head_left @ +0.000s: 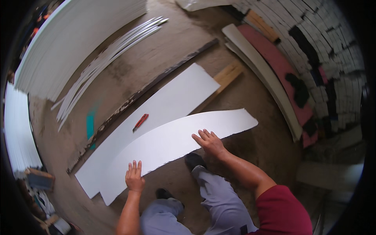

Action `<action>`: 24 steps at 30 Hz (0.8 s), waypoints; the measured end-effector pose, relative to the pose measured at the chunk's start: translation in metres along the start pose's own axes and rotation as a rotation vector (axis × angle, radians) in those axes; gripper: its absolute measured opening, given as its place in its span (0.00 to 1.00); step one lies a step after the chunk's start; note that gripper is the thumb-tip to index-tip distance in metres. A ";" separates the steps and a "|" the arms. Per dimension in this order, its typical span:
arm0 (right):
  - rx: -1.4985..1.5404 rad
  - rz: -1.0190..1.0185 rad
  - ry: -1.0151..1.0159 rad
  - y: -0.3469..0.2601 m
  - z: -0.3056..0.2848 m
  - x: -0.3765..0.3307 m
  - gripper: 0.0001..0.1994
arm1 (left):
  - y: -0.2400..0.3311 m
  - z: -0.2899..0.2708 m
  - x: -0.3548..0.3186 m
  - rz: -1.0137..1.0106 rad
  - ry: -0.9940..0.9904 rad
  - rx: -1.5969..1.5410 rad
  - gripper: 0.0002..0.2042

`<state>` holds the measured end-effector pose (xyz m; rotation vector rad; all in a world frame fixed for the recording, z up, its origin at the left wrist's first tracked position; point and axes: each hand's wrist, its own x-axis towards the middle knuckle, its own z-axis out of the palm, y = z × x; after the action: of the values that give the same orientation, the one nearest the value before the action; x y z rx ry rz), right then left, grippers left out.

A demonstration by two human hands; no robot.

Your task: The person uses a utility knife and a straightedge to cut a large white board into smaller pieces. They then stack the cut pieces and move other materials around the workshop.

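Note:
Two long white boards lie on the concrete floor, one overlapping the other. My left hand (134, 176) rests flat, fingers spread, on the near board (168, 143) close to its left end. My right hand (209, 141) lies flat on the same board's front edge, further right. The far board (172, 102) lies behind it, and a red utility knife (140, 122) sits on that board, a little beyond my hands. Neither hand holds anything. My knees and dark shoes are just below the near board.
A dark, worn plank (149, 86) runs diagonally behind the boards. Thin white strips (105, 58) lie fanned at the back left beside a tall stack of white sheets (74, 35). Curved panels (270, 74) lean against a wall at right. A wooden batten (227, 74) pokes out.

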<state>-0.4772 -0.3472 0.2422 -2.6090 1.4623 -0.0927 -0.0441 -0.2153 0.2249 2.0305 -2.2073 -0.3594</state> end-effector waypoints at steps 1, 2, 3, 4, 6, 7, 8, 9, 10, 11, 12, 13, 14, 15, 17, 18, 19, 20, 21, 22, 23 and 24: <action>0.007 0.062 0.009 0.003 -0.010 -0.017 0.26 | 0.017 -0.012 0.008 0.033 -0.001 -0.017 0.37; 0.035 0.146 0.000 0.008 -0.022 -0.037 0.27 | 0.035 -0.022 0.016 0.066 -0.004 -0.035 0.37; 0.062 0.229 -0.008 0.013 -0.042 -0.054 0.27 | 0.054 -0.038 0.030 0.090 -0.026 -0.048 0.37; 0.088 0.308 -0.018 0.020 -0.059 -0.074 0.28 | 0.076 -0.054 0.041 0.104 -0.058 -0.038 0.36; 0.116 0.446 -0.009 0.030 -0.096 -0.108 0.31 | 0.117 -0.085 0.061 0.125 -0.116 -0.012 0.35; 0.124 0.504 0.006 0.036 -0.117 -0.124 0.32 | 0.132 -0.094 0.070 0.119 -0.105 -0.020 0.34; 0.132 0.560 0.021 0.046 -0.139 -0.138 0.32 | 0.149 -0.102 0.082 0.123 -0.105 -0.007 0.34; 0.119 0.632 0.061 0.057 -0.163 -0.157 0.34 | 0.167 -0.107 0.098 0.146 -0.104 0.001 0.34; 0.091 0.672 0.094 0.070 -0.182 -0.173 0.34 | 0.185 -0.115 0.115 0.157 -0.102 0.018 0.34; 0.061 0.710 0.124 0.084 -0.202 -0.188 0.34 | 0.205 -0.125 0.133 0.203 -0.046 0.062 0.34; 0.023 0.770 0.151 0.101 -0.218 -0.209 0.34 | 0.235 -0.125 0.159 0.269 0.004 0.095 0.34; -0.003 0.797 0.187 0.122 -0.229 -0.223 0.34 | 0.265 -0.128 0.185 0.316 0.057 0.136 0.34; -0.032 0.825 0.221 0.145 -0.239 -0.236 0.34 | 0.300 -0.131 0.211 0.323 0.062 0.159 0.34; -0.058 0.855 0.250 0.168 -0.243 -0.249 0.34 | 0.340 -0.134 0.238 0.331 0.063 0.184 0.35; -0.080 0.896 0.256 0.226 -0.251 -0.249 0.33 | 0.408 -0.139 0.294 0.304 0.030 0.248 0.35; -0.093 0.922 0.255 0.258 -0.248 -0.251 0.33 | 0.443 -0.133 0.323 0.297 -0.021 0.279 0.36; -0.095 0.955 0.257 0.294 -0.241 -0.257 0.33 | 0.479 -0.123 0.351 0.288 -0.076 0.310 0.37; -0.109 0.970 0.282 0.331 -0.237 -0.260 0.33 | 0.513 -0.107 0.382 0.310 -0.096 0.343 0.38; -0.102 0.985 0.301 0.368 -0.228 -0.259 0.33 | 0.541 -0.091 0.410 0.326 -0.127 0.396 0.39; -0.110 1.015 0.311 0.400 -0.225 -0.263 0.33 | 0.577 -0.079 0.437 0.358 -0.164 0.432 0.40; -0.113 1.027 0.305 0.434 -0.221 -0.266 0.31 | 0.611 -0.071 0.461 0.323 -0.270 0.412 0.39; -0.122 1.035 0.330 0.471 -0.211 -0.265 0.31 | 0.637 -0.053 0.489 0.331 -0.261 0.414 0.39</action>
<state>-1.0396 -0.3842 0.3798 -1.6286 2.7803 -0.3174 -0.6905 -0.6604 0.4029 1.8148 -2.9305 -0.1447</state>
